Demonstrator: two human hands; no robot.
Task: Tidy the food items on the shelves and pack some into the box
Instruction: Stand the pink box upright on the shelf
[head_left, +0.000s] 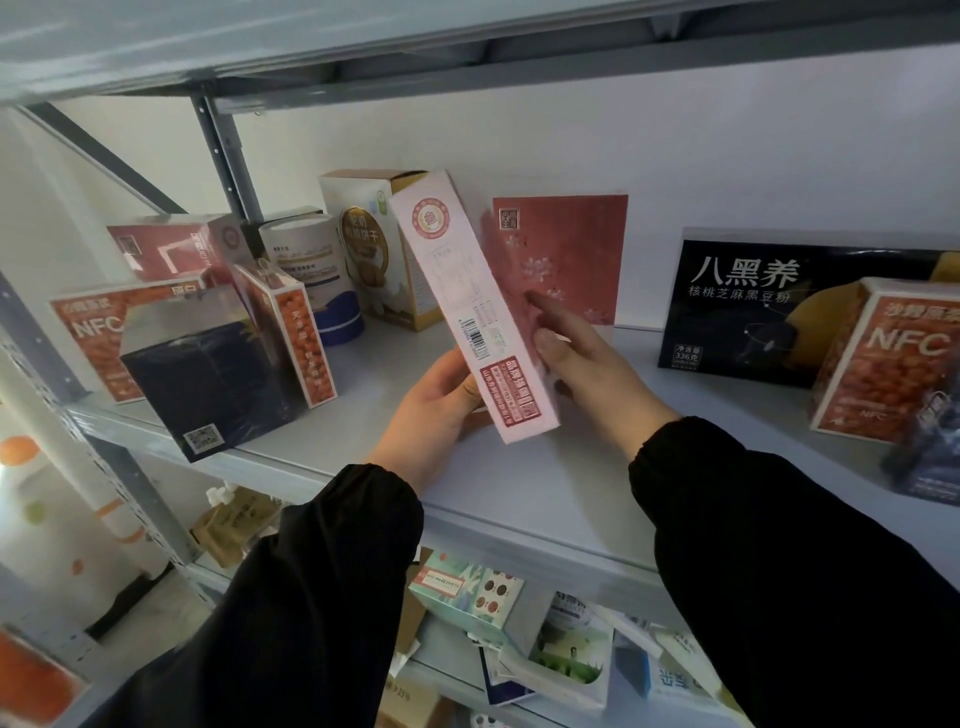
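At centre frame the left hand (436, 410) and right hand (587, 364) clasp a tilted pink box (467, 312) over the shelf (545, 493). Leaning cartons (218, 364) at left look unsorted; no packing box shows, so most work seemingly remains.

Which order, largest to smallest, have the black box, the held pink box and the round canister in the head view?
1. black box
2. pink box, enlarged by nearness to the camera
3. round canister
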